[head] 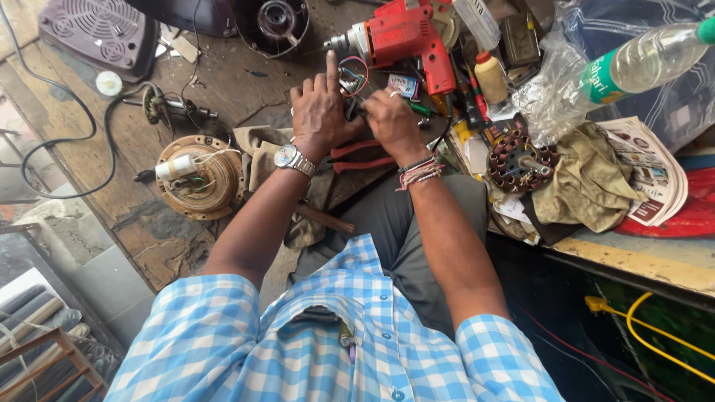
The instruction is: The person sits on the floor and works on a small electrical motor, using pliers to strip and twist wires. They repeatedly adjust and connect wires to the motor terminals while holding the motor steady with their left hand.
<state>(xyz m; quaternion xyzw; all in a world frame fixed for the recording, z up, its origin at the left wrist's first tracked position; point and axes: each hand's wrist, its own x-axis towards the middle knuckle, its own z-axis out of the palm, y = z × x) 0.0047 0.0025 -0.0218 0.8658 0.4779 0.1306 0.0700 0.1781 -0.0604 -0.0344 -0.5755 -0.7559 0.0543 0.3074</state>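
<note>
From the head camera, both hands are seen brought together over a cluttered wooden surface (160, 246), just below a red drill (406, 41). The left hand (319, 115) is closed around a small wired part (351, 88), with its index finger stretched straight up toward the drill; a wristwatch (290, 158) is worn on that wrist. The right hand (393, 123) is pinched on the same part from the other side, a ring on one finger and thread bands at the wrist. The part itself is mostly hidden between the palms; only thin red and blue wires are seen looping out above it, just under the drill's chuck. Red-handled pliers (361, 155) lie untouched on the surface directly under the hands. Left of the drill and lower, a round brown motor (199, 177) with a white cylinder is laid flat; right of the drill, a wound stator (519, 162) rests on a cloth, with a clear bottle (648, 59) above it.

The step in hand is judged to be fine work on the wires of the held part, steadied by both hands. A careful, small finger movement at the wire ends would be called for, with the part kept firmly braced.
</note>
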